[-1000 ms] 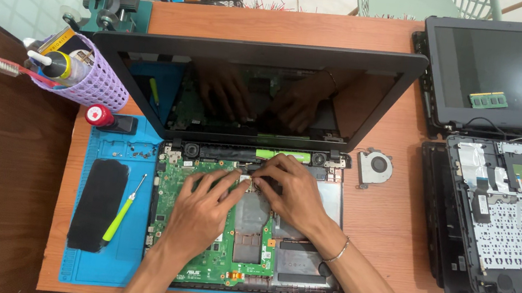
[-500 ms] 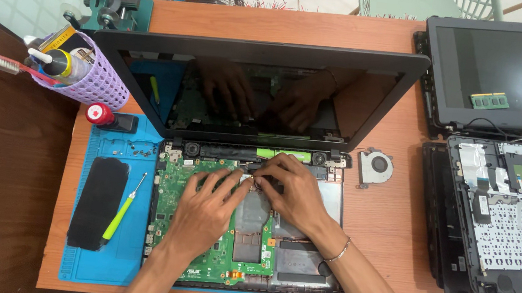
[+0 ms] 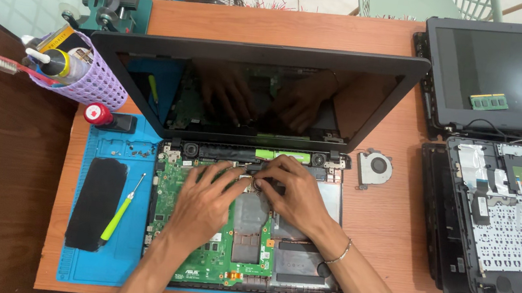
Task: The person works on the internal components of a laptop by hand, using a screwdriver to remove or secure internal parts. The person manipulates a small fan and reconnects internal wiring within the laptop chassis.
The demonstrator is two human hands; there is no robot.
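Both hands, left (image 3: pixel 203 203) and right (image 3: pixel 292 191), fingers bent, pressing on the opened laptop's green motherboard (image 3: pixel 206 253) mid-frame, gripping nothing; loose fan (image 3: pixel 374 167) sits right.

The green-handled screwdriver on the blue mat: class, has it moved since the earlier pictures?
No. The green-handled screwdriver lies in the same spot on the blue mat, beside the black pad, as before.
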